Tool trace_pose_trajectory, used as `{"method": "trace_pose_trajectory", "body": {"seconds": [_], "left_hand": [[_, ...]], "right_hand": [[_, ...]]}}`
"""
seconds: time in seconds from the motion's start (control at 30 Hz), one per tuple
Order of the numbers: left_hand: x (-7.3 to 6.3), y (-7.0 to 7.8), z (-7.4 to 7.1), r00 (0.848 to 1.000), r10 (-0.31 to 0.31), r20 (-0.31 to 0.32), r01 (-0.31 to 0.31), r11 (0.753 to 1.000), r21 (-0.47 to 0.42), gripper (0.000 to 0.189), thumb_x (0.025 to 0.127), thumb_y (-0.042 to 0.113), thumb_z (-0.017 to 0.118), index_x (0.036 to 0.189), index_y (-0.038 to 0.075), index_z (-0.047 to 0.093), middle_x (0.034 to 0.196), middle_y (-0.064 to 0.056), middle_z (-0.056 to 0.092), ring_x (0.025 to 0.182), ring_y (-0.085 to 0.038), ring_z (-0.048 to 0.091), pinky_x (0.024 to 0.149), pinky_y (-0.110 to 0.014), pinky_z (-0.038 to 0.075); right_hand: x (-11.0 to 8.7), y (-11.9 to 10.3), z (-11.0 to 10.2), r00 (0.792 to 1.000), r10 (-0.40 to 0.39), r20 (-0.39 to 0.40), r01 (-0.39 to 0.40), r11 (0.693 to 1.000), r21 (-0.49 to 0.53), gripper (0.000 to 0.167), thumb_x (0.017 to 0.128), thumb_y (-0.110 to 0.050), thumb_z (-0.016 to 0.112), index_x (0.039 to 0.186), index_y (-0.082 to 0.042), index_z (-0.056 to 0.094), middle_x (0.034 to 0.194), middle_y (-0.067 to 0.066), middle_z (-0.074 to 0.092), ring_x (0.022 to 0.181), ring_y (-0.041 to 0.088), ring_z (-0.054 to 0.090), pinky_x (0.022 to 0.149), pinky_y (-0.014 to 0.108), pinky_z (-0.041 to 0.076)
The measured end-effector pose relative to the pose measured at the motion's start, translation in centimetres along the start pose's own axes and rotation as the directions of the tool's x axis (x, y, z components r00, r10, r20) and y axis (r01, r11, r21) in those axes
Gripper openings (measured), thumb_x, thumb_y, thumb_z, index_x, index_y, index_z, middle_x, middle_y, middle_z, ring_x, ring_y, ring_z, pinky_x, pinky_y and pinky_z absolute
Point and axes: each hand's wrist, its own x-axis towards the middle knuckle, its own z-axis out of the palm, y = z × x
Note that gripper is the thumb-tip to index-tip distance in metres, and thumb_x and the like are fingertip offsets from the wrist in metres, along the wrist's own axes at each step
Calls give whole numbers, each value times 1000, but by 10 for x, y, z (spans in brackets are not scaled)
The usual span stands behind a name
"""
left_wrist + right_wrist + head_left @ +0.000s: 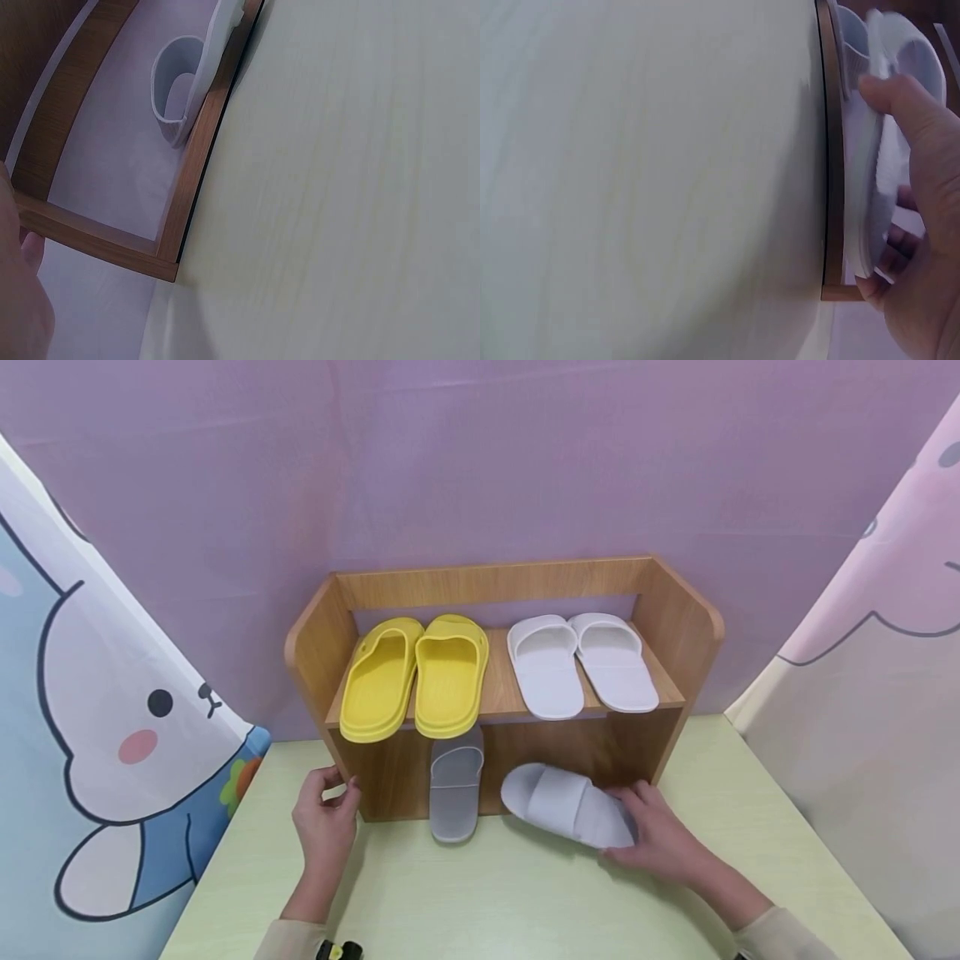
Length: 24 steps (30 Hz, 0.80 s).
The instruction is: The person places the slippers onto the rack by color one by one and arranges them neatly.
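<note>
My right hand [663, 839] grips a light grey slipper [558, 797] at its heel end, with the thumb on one side and the fingers on the other. The slipper lies aslant in front of the lower level of a small wooden shoe rack [495, 585], its toe pointing left. A matching grey slipper [453, 802] stands on the lower level, toe inward. My left hand [326, 818] holds the front edge of the rack's left side panel, with thumb and fingers on either side. In the right wrist view, the held slipper [866, 187] is tipped on its side.
On the upper shelf sit a pair of yellow clogs [412, 685] at left and a pair of white slippers [577, 668] at right. The rack stands on a pale table [480, 902] before a purple cloth [487, 460]. Cartoon-printed cloths [112, 735] hang at both sides.
</note>
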Motion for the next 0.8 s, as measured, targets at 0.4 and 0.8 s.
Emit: {"method": "trace_pose_trajectory", "body": {"seconds": [0.4, 0.8], "left_hand": [[0, 3, 0, 1000, -21, -1, 21, 1000, 3, 22, 94, -4, 80, 114, 3, 72, 107, -6, 74, 100, -4, 67, 75, -8, 58], [0, 2, 0, 1000, -9, -1, 9, 1000, -5, 22, 94, -5, 81, 113, 3, 72, 107, -6, 74, 100, -4, 67, 74, -9, 59]], "right_hand": [[12, -12, 15, 985, 45, -165, -51, 998, -33, 85, 65, -38, 105, 133, -2, 70, 112, 11, 59, 102, 22, 52, 77, 39, 56], [27, -43, 30, 962, 193, -193, -197, 980, -6, 81, 69, -40, 102, 133, -2, 70, 112, 18, 59, 102, 34, 54, 71, 43, 55]]}}
